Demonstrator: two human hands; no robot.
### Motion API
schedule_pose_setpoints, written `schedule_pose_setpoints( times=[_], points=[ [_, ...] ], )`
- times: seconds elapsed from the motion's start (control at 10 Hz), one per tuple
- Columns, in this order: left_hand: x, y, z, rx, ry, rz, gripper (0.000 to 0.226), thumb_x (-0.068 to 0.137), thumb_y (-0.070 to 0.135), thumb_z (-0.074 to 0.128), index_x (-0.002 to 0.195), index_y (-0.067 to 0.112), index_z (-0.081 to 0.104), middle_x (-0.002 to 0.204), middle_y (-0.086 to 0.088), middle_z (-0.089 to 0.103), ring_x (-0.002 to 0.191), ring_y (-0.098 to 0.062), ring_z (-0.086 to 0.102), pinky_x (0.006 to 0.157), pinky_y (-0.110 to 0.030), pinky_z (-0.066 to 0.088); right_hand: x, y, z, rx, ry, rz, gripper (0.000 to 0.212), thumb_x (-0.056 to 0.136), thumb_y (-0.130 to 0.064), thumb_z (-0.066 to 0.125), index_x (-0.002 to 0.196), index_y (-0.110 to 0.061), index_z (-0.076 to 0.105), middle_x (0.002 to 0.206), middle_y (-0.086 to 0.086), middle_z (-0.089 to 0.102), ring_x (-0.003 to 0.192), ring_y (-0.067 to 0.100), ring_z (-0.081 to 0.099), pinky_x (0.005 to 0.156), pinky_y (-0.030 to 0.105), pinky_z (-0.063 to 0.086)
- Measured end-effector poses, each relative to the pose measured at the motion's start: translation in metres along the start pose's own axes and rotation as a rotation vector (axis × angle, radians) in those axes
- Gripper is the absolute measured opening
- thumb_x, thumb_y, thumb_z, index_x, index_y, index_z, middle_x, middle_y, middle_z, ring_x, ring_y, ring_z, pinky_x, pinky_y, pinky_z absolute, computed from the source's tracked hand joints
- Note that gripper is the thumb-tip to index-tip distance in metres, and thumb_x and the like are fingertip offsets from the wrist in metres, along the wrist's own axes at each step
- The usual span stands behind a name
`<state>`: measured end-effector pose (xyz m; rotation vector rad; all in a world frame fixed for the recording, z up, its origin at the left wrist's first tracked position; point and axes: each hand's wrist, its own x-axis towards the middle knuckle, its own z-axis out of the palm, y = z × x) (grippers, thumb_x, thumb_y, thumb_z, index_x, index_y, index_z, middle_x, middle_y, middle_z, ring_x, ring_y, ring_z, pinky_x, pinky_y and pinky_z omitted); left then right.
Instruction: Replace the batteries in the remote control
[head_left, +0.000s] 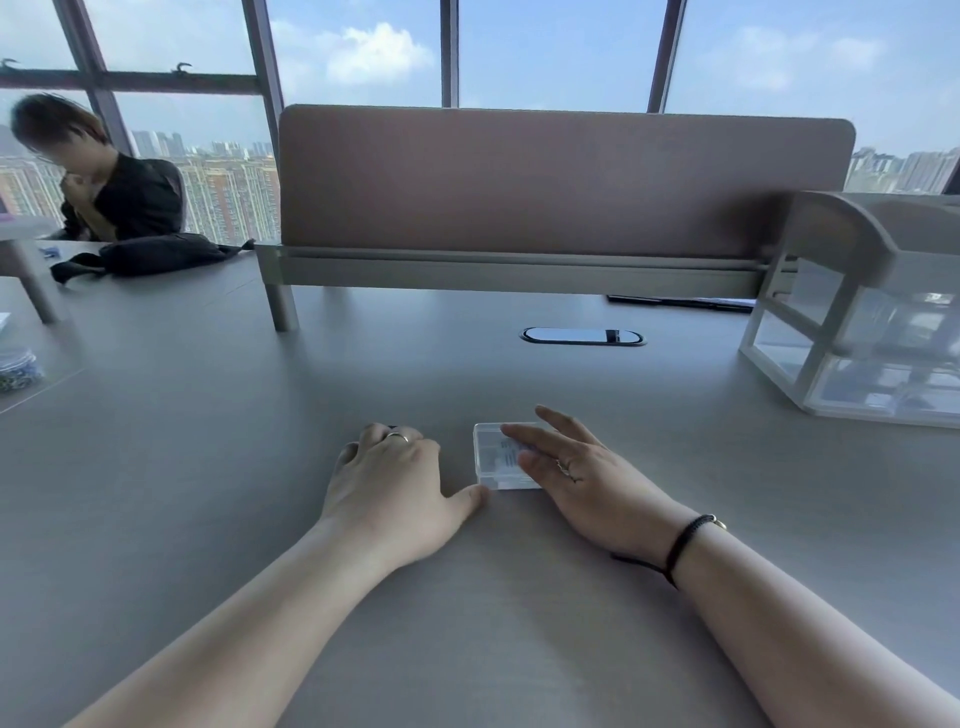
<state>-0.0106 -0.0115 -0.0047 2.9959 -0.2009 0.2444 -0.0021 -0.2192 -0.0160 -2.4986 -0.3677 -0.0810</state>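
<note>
The left hand (395, 478) lies curled on the grey desk (208, 467), maybe over something dark, but I cannot tell if it holds anything. The right hand (576, 467) rests flat with fingers spread on a small clear box (493, 457), likely to keep it from sliding. No remote control shows.
</note>
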Motion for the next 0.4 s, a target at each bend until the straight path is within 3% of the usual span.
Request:
schedule_pose_setpoints(
  times=[0.2,0.3,0.4],
  points=[
    [0.0007,-0.0024,0.0000,-0.115,0.063,0.018,0.076,0.076,0.076,0.053,0.135,0.028,0.054,0.139,0.006,0.055,0.136,-0.019,0.035,0.105,-0.037,0.031,-0.0006,-0.0018,-0.0004,0.001,0.006,0.002,0.040,0.099,-0.053,0.039,0.139,-0.055,0.041,0.163,-0.017,0.015,0.144,0.007,0.032,0.114,0.028,0.029],
    [0.0040,-0.0038,-0.0002,-0.194,0.176,0.010,0.066,0.074,0.075,0.059,0.122,0.031,0.063,0.126,0.007,0.063,0.126,-0.019,0.047,0.097,-0.035,0.039,-0.0019,-0.0034,-0.0021,0.036,0.020,0.001,0.039,0.099,-0.054,0.039,0.138,-0.057,0.041,0.163,-0.015,0.015,0.140,0.003,0.037,0.109,0.026,0.032],
    [0.0037,-0.0035,-0.0064,-0.301,0.281,0.020,0.054,0.067,0.076,0.066,0.099,0.032,0.068,0.094,0.012,0.067,0.098,-0.015,0.059,0.076,-0.031,0.044,-0.0013,-0.0061,-0.0068,0.118,0.148,0.006,0.040,0.100,-0.050,0.038,0.140,-0.051,0.041,0.160,-0.012,0.022,0.141,-0.002,0.029,0.102,0.020,0.025]
  ],
)
